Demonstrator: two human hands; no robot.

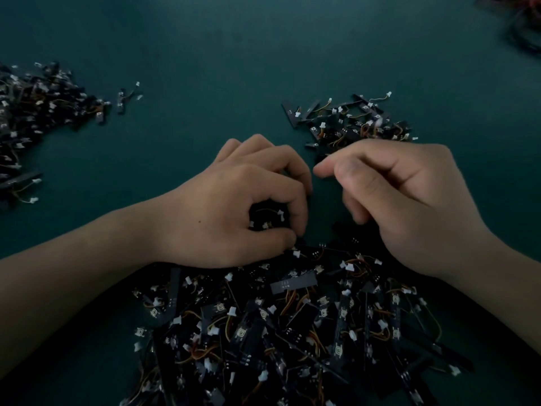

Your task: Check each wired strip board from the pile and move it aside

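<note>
Nearest, the pile of wired strip boards is large and tangled, black strips crossed with orange and yellow leads and white plugs. By the look of it, most of the work is left.

At the pile's far edge the left hand has its fingers curled round a bunch of boards, whose white plugs show in the hollow of the grip. The right hand hovers just beside it, fingers loosely bent and forefinger reaching toward the left. It is blurred, and I cannot tell whether it pinches a lead or holds nothing.

Beyond the right hand lies a small heap, likely boards already checked and set aside. A wider spread lies well apart at the left, with a stray board near its edge. Which of the two is the done lot cannot be told.

The worktop is a dark teal mat, dimly lit. In the far right corner sits a blurred tangle of wires. Nothing of the room shows.
</note>
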